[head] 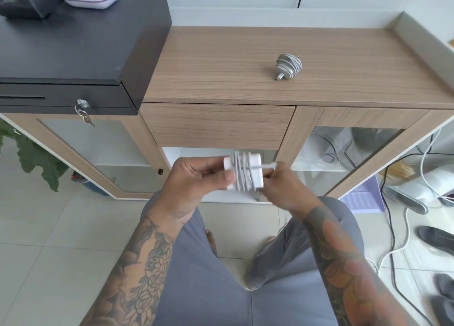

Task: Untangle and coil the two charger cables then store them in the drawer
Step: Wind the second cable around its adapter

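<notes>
We hold a white charger (245, 171) in front of us, low, just below the closed drawer (216, 127) of the wood cabinet (245, 55). Its cable is wound round the block in tight loops. Our left hand (196, 178) grips the block, thumb on the near side, fingers curled round the far side. Our right hand (282, 185) pinches the cable end, w/ the small plug tip poking out by the block's right side. It's a bit blurry there.

The 2nd charger (288, 65) sits on the cabinet top, well apart from our hands, towards the right. Its cable is already wrapped round it & its prongs stick up.

A black cash box (73, 43) w/ keys (84, 115) in its lock sits on the left of the top. Loose wires (393, 227) lie on the floor at right.
</notes>
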